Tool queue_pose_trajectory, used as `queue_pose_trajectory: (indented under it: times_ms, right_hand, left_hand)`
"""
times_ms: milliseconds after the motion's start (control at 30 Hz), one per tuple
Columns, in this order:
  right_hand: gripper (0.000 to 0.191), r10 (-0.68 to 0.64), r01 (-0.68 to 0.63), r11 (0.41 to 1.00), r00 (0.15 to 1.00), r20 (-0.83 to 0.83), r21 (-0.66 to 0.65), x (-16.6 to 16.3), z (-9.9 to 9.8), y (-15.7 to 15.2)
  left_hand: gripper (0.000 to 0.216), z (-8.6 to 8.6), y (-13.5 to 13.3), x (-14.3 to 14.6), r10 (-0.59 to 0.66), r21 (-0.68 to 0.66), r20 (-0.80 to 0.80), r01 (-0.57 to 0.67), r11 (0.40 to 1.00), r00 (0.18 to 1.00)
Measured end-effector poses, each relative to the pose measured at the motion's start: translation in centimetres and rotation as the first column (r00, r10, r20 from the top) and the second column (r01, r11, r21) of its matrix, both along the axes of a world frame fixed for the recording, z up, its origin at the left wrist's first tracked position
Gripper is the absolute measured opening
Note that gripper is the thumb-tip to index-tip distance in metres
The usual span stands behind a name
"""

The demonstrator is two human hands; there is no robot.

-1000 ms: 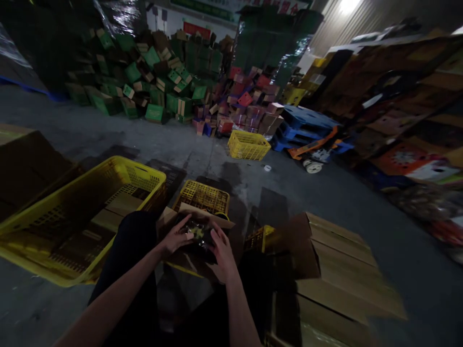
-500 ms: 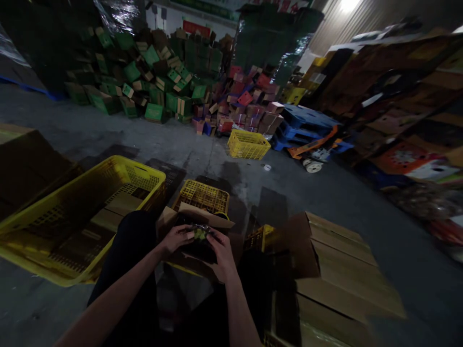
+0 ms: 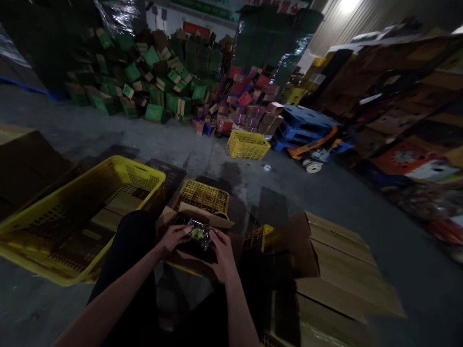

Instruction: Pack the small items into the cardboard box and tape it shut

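A small clear plastic packet [image 3: 198, 233] with something yellow-green inside stretches between my two hands. My left hand [image 3: 175, 238] pinches its left edge with thumb and fingers. At its right edge, my right hand [image 3: 220, 245] has closed on the plastic. Both hands are over an open cardboard box [image 3: 206, 218] with its flaps raised; the dark inside of the box hides its contents. What exactly lies in the packet is too dim to name.
On the left stands a large yellow crate [image 3: 144, 174] with flat cartons inside. A yellow basket [image 3: 202, 193] sits just beyond the box. Flattened cardboard [image 3: 347, 260] lies at right. Farther off are a yellow crate [image 3: 249, 145], blue pallets [image 3: 307, 118] and heaped green boxes [image 3: 155, 112].
The packet now lies flatter and wider between my fingers, showing more clear plastic. My hands have shifted only slightly.
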State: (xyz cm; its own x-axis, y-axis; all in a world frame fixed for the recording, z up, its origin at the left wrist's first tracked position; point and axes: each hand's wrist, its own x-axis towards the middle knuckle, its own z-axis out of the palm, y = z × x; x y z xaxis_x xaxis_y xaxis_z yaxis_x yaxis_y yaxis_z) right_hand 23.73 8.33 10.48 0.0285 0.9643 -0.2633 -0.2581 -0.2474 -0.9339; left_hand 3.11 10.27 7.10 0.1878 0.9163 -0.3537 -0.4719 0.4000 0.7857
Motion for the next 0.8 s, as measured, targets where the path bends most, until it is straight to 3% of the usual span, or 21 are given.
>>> queue_pose_trajectory:
  times_ms: [333, 500, 633, 800]
  right_hand:
    - [0.043, -0.019, 0.019, 1.000, 0.997, 0.074, 0.013, -0.1, -0.2, 0.2]
    - [0.040, -0.037, 0.030, 0.998, 0.989, 0.142, 0.054, 0.4, -0.5, 0.5]
    - [0.031, 0.051, -0.073, 0.992, 0.980, 0.193, 0.107, 0.4, -0.1, 0.2]
    - [0.020, 0.093, -0.122, 0.979, 0.980, 0.176, 0.163, 0.2, 0.3, 0.1]
  left_hand:
    - [0.054, -0.9, 0.2, 0.2, 0.023, -0.064, -0.019, -0.024, 0.998, 1.000]
    - [0.067, -0.3, 0.3, 0.2, -0.098, -0.159, 0.002, 0.098, 0.982, 0.995]
    - [0.079, 0.3, 0.2, 0.1, -0.180, -0.251, 0.009, 0.176, 0.952, 0.984]
    - [0.065, 0.2, -0.1, 0.2, -0.151, -0.112, 0.002, 0.151, 0.982, 0.988]
